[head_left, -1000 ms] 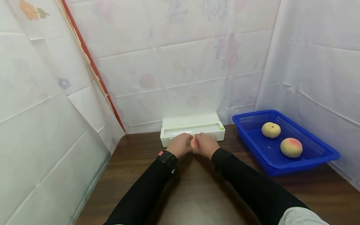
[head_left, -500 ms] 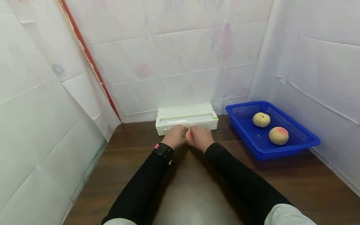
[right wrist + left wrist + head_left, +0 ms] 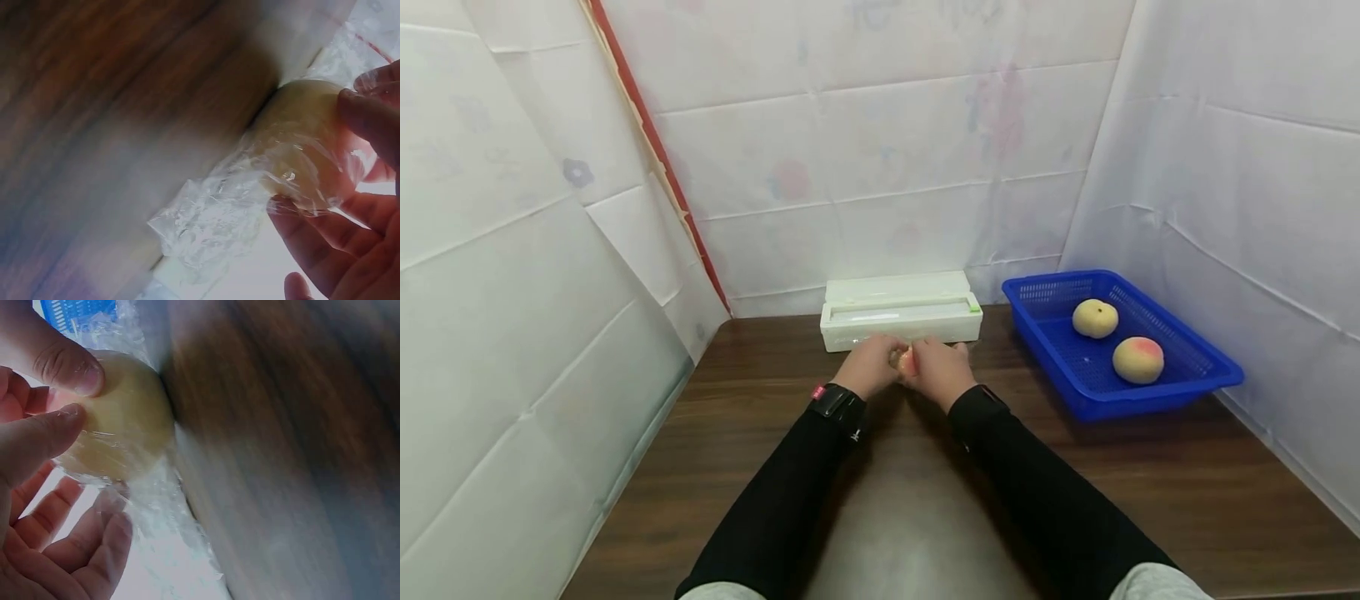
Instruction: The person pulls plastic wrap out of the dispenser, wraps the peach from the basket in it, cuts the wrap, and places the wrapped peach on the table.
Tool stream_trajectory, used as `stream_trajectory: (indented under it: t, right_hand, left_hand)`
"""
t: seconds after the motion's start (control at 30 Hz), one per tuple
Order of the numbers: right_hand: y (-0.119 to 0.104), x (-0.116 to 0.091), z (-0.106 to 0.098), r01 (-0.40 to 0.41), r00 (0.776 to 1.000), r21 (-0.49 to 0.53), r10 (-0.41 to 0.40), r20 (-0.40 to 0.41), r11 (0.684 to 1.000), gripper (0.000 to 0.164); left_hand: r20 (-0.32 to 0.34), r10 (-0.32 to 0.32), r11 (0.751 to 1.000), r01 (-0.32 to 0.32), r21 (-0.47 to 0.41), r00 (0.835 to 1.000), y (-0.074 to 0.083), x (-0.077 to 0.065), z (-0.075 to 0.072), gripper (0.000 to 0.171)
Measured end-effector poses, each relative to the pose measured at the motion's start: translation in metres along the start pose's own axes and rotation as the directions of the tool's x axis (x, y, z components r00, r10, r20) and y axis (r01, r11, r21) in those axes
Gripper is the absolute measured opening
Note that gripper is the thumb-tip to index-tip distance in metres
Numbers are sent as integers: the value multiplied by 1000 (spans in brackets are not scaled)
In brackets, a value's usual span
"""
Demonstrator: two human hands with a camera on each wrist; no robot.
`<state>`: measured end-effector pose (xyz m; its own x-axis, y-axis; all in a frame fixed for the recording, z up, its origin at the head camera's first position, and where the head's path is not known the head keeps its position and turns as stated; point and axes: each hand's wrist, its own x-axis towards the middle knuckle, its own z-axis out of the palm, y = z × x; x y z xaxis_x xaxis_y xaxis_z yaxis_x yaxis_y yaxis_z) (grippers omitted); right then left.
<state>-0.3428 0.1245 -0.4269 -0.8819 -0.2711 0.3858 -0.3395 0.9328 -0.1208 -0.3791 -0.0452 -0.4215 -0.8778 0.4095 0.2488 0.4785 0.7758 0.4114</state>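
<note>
A pale yellow peach (image 3: 907, 364) with a pink blush is held between both hands, in front of the white box. My left hand (image 3: 871, 365) grips it from the left, its thumb pressed on the fruit and its fingers curled behind in the left wrist view. From the right, my right hand (image 3: 942, 371) holds the same peach, thumb on top and fingers below. Clear plastic wrap (image 3: 215, 209) covers part of the peach and bunches out loosely on two sides. In the left wrist view the peach (image 3: 134, 419) sits right at the table surface.
Behind the hands stands an open white foam box (image 3: 850, 335) with its lid raised and a roll inside. A blue basket (image 3: 1138, 403) at the right holds two peaches, one yellow (image 3: 1095, 318) and one blushed pink (image 3: 1138, 361). White sheeting (image 3: 887, 150) encloses the dark wooden table (image 3: 752, 400).
The head view has shifted slightly, so the box and basket sit higher in it. Both hands stay on the peach, with only small finger movements.
</note>
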Motion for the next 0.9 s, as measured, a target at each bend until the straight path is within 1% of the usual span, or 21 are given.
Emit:
stream_trajectory:
  t: [0.17, 0.27, 0.33, 0.43, 0.53, 0.63, 0.73, 0.8, 0.87, 0.9]
  right_hand:
    - [0, -3, 7, -8, 1000, 7, 8, 22, 1000, 51]
    - [1, -7, 11, -21, 998, 14, 20, 51, 1000, 53]
    - [0, -8, 12, -24, 996, 16, 22, 87, 1000, 53]
    - [0, -3, 8, -6, 993, 29, 3, 115, 1000, 49]
    - [2, 10, 1, 5, 989, 27, -9, 149, 1000, 49]
    - [6, 24, -4, -1, 978, 29, -5, 210, 1000, 54]
    - [12, 33, -5, -10, 966, 52, -3, 260, 999, 55]
    - [16, 36, -5, -18, 960, 69, -2, 280, 997, 51]
    - [19, 37, -6, -34, 955, 87, 7, 296, 996, 47]
    - [20, 37, -6, -44, 951, 97, 12, 308, 994, 44]
  left_hand:
    - [14, -11, 1000, 11, -10, 1000, -1, -5, 4, 51]
    - [41, -22, 998, 24, -57, 999, -4, -9, 7, 50]
    - [59, -33, 995, 38, -89, 998, -7, -12, 8, 50]
    - [61, -45, 992, 52, -115, 997, -10, -14, 3, 48]
    - [52, -51, 990, 58, -129, 997, -11, -10, -5, 46]
    - [64, -68, 987, 76, -140, 996, -10, -4, -12, 46]
    - [108, -97, 981, 113, -156, 989, -11, 2, -15, 49]
    - [143, -117, 972, 143, -186, 983, -12, 5, -16, 49]
    - [173, -123, 966, 157, -203, 977, -12, 7, -17, 49]
    - [185, -120, 967, 157, -199, 975, -11, 8, -18, 48]
